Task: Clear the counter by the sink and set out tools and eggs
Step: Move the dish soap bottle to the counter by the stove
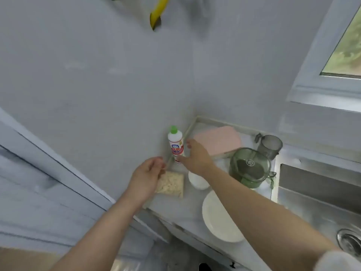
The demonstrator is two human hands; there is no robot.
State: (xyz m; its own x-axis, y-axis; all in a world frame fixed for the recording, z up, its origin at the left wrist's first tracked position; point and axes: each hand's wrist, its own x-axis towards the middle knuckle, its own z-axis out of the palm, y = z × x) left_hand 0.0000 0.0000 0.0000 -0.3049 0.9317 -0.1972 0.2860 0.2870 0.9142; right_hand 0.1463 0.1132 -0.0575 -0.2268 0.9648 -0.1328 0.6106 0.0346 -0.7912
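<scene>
A white bottle with a green cap and a red label stands upright in the counter's far left corner, against the wall. My right hand reaches to it from the right, with the thumb across its base and the fingers round its right side. My left hand hovers with loosely curled fingers over the upper left corner of a clear pack of dried noodles and holds nothing. A small white bowl sits under my right wrist. A larger white plate lies near the counter's front edge.
A folded pink cloth lies at the back of the counter. A green lidded jug and a grey measuring cup stand beside the steel sink on the right. A window is at the upper right, and a yellow tool hangs on the wall.
</scene>
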